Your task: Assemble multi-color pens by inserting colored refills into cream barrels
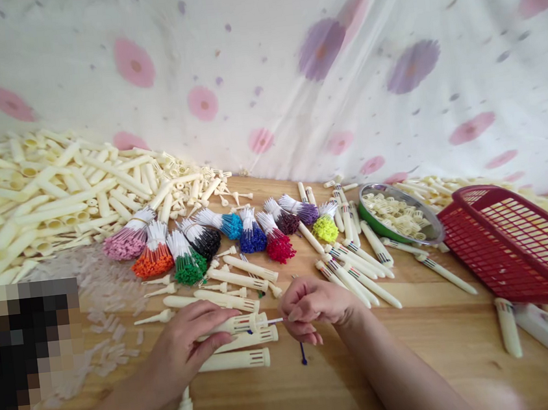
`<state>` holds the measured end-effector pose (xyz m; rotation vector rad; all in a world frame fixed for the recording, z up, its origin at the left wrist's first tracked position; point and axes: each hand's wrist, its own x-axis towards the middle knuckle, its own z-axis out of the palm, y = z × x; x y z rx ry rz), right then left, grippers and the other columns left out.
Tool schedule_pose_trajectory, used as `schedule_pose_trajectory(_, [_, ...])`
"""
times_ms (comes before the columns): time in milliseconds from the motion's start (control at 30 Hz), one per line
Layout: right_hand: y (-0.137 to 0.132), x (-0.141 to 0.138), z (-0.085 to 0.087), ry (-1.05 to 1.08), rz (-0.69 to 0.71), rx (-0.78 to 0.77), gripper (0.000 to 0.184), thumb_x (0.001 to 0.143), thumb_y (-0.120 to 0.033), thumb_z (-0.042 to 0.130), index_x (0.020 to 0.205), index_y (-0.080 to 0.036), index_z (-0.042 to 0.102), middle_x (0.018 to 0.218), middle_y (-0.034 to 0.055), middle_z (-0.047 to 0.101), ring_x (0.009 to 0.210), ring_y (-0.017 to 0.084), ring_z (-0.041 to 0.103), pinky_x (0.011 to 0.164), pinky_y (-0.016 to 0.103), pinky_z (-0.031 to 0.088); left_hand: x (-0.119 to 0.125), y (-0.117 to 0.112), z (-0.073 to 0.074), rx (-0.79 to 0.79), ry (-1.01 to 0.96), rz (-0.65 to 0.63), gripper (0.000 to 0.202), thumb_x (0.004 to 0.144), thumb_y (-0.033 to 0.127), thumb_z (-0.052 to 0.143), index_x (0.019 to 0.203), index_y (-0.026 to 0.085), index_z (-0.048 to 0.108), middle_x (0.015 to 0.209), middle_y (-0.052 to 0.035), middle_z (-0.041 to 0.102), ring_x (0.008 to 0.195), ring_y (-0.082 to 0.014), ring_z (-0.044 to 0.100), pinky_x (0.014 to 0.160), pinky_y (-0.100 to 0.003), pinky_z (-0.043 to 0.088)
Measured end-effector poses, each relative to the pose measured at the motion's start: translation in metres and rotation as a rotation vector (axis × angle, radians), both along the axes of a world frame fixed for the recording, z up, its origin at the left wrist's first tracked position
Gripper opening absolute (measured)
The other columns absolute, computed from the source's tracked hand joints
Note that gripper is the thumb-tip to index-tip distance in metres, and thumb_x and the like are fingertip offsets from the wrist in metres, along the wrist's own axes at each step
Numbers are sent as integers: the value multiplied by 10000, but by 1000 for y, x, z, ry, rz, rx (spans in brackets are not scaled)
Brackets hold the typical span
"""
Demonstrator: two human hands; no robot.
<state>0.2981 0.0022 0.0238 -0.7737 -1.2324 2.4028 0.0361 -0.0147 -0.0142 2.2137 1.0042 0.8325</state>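
My left hand (pixel 184 348) is closed around a cream pen barrel (pixel 240 324) that lies level over the wooden table (pixel 430 338). My right hand (pixel 314 305) pinches a thin white refill (pixel 271 322) whose end meets the barrel's open mouth. A second refill with a dark blue tip (pixel 303 353) hangs down from under the right hand. Two more cream barrels (pixel 236 360) lie just below the left hand. Beyond the hands stand bundles of refills with coloured ends: pink (pixel 126 242), orange (pixel 155 256), green (pixel 187 266), black (pixel 204 238), blue (pixel 251 235), red (pixel 278 243), purple (pixel 304 211), yellow (pixel 325 227).
A large heap of cream barrels (pixel 48 196) fills the far left. A green bowl (pixel 397 215) holds small cream parts. A red plastic basket (pixel 518 244) lies at the right. Finished pens (pixel 354 275) lie near the bowl. A flowered cloth (pixel 289 66) hangs behind.
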Motion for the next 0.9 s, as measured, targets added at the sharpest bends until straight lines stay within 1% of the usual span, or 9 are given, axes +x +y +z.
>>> schedule_pose_trajectory(133, [0,-7,4,-50,31,16,269,648,-308,599,465,-157,473,437,-46,442,383,74,478,307,150,349,1,0,1,11,35,-31,283,882,409,501,1074,292,675,953,-39,698,882,-164,642,793,-226,501])
schedule_pose_trajectory(233, [-6,-16,8,-207,10,110,322,700,-403,612,530,-155,497,498,-32,492,424,76,497,365,165,389,2,1,4,-13,59,-67,284,888,396,492,1082,291,670,960,-45,698,890,-173,642,790,-240,504])
schedule_pose_trajectory(300, [-13,-24,12,-355,-87,273,350,763,-460,586,602,-159,508,564,-22,536,467,74,502,435,177,413,2,1,6,-33,54,-40,283,886,398,494,1070,281,675,959,-43,699,889,-173,644,792,-241,504])
schedule_pose_trajectory(433, [-26,-33,18,-597,-338,693,361,881,-478,477,693,-173,527,565,-35,506,521,77,453,495,184,358,2,2,7,-70,25,61,292,866,424,518,1038,262,688,929,-27,705,850,-164,656,758,-216,507])
schedule_pose_trajectory(500, [-29,-35,19,-641,-388,800,370,919,-463,417,759,-169,576,569,-30,509,534,82,454,513,194,353,1,2,7,-81,10,77,295,861,433,522,1033,263,691,931,-23,707,854,-163,657,756,-211,506])
schedule_pose_trajectory(600, [-29,-33,21,-610,-398,810,384,940,-439,378,855,-157,625,627,-6,563,564,90,500,537,200,387,1,2,7,-90,-11,88,302,862,437,518,1047,267,686,948,-24,708,873,-163,653,776,-213,502])
schedule_pose_trajectory(700, [-28,-30,21,-561,-404,752,321,917,-404,450,884,-150,644,665,7,597,574,94,525,519,196,400,1,1,7,-100,1,97,308,862,440,514,1050,268,686,954,-25,709,879,-166,653,781,-220,504])
schedule_pose_trajectory(767, [-28,-30,22,-556,-417,751,257,893,-365,509,904,-156,659,701,15,621,597,101,545,511,194,404,0,2,7,-99,4,95,306,860,440,515,1042,268,691,948,-24,712,875,-167,655,780,-219,507])
schedule_pose_trajectory(900, [-30,-32,22,-570,-445,874,163,859,-282,577,919,-179,689,805,31,668,682,112,577,552,196,426,0,1,7,-89,-12,91,294,860,424,524,1041,261,689,939,-18,709,872,-154,656,779,-201,503])
